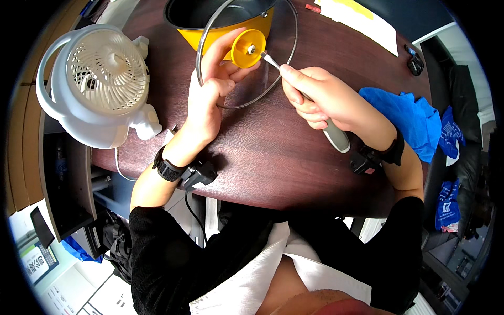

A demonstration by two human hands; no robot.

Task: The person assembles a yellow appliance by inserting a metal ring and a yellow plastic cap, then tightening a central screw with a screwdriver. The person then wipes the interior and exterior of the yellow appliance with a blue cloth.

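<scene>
left hand [210,86] grips yellow knob [248,48] of glass lid [281,63] tilted over pot [252,21]. right hand [320,97] closed on screwdriver [336,137], tip at knob screw. keep driver square, knob steady.

A white table fan [100,84] stands on the dark brown table [262,157], at its left end. A blue cloth [412,118] lies at the table's right edge. White papers [362,18] lie at the far right part of the table, and a small black object [415,62] sits near them.
</scene>
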